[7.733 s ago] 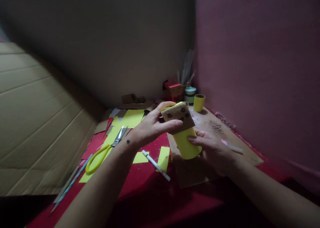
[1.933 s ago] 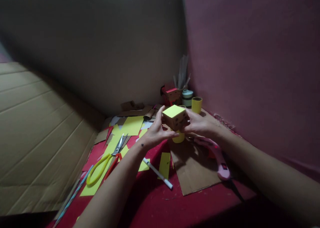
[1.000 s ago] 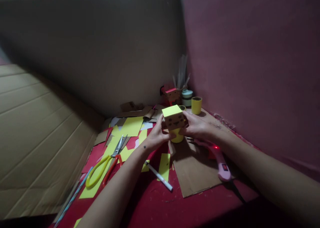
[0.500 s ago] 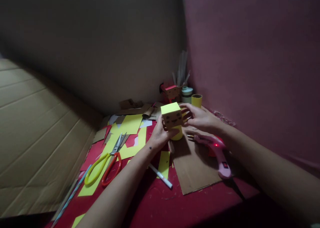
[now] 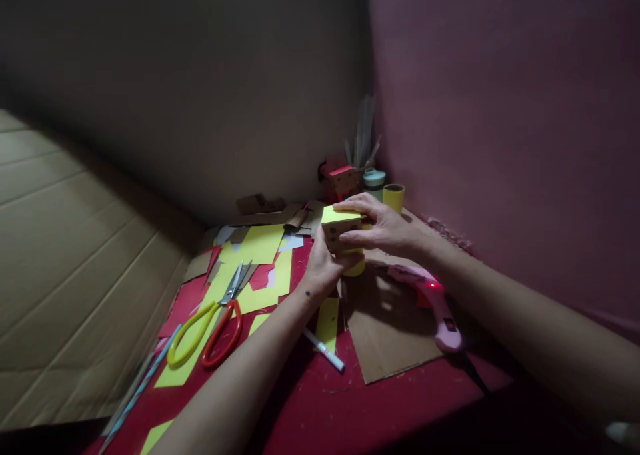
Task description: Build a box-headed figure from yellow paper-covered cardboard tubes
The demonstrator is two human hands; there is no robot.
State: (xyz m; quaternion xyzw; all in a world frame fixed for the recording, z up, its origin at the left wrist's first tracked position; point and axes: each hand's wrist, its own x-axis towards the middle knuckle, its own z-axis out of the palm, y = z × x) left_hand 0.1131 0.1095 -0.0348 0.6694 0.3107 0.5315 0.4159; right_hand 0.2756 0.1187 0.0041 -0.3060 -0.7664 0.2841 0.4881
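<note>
Left hand [image 5: 325,265] gripped the work from its left side, thumb laid across the front where the two parts met. Right hand [image 5: 383,225] was curled over the upper part, fingertips on the top and thumb pressed on the front face. Work: a square-edged brown cardboard box with a flat yellow paper top [image 5: 334,231], dark round marks on its front, above a smooth yellow upright cylinder [image 5: 356,268]; the pair stood near the far end of a flat brown cardboard sheet [image 5: 385,348]. On that sheet, to the right, lay a glossy pink plastic glue gun [image 5: 441,315] with its red light lit. Nearer the left forearm: a slim white capped pen [image 5: 327,354] and a matte yellow paper strip [image 5: 327,318]. Farther left, steel scissors with one yellow and one red looped handle [image 5: 231,294] lay on angular yellow paper pieces [image 5: 263,243] over a deep red table covering [image 5: 320,408]. Behind: a hollow yellow tube [image 5: 394,200] and a jar with a pale teal lid [image 5: 374,176]. Compared with half a second earlier: right hand had shifted from the box's right side onto its top and front; left hand kept its hold; scissors unmoved.
</note>
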